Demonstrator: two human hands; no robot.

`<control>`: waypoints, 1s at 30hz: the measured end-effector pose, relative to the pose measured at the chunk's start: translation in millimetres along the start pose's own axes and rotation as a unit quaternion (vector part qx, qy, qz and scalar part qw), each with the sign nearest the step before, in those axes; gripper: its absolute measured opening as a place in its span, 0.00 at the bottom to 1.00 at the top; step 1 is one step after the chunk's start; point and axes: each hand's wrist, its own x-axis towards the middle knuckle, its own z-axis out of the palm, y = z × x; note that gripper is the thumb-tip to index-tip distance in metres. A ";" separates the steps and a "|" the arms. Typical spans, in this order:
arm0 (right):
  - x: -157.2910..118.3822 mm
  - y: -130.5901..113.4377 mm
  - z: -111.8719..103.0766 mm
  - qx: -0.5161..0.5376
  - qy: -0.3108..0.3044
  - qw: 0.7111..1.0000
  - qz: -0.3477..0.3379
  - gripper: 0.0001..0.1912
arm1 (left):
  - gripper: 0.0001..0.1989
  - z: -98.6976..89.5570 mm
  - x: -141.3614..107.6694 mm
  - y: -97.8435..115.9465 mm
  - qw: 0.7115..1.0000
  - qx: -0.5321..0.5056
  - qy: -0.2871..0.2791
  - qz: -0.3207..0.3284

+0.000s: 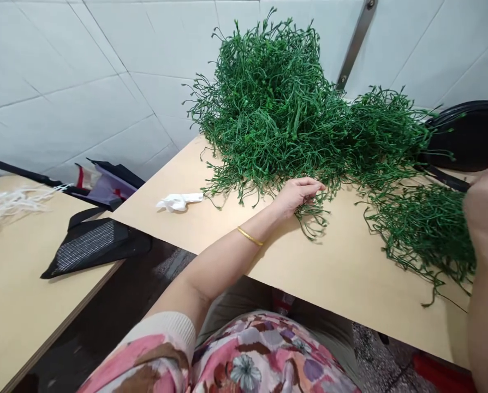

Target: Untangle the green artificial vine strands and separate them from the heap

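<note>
A large heap of green artificial stems (268, 109) lies against the wall at the back of the wooden table. My left hand (299, 195) is at the heap's front edge, thumb and fingers pinched together on a small bunch of green stems (313, 221) that hangs below the fingers. At the right edge of the view, my right hand (487, 204) is raised beside a smaller green pile (428, 232). It is partly cut off and blurred, and its fingers are hidden from view.
White crumpled tissue (176, 202) lies on the wooden table (350, 273), left of the heap. A round black object (469, 136) stands at the back right. Across a gap, a second table (23, 284) holds white strands (15, 204) and a black mesh item (88, 245).
</note>
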 end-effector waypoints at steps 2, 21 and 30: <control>7.1 17.1 7.1 -0.094 -0.081 0.991 0.044 0.34 | 0.05 -0.9 -1.1 1.2 1.000 0.005 -0.009 -0.012; -54.3 -63.3 -11.3 0.147 -0.298 0.923 -0.196 0.20 | 0.07 -4.8 0.9 3.8 1.000 -0.009 -0.026 0.000; -90.7 -104.1 18.8 0.350 -0.477 0.797 -0.120 0.21 | 0.08 -3.7 -0.7 10.1 1.000 0.003 -0.014 0.017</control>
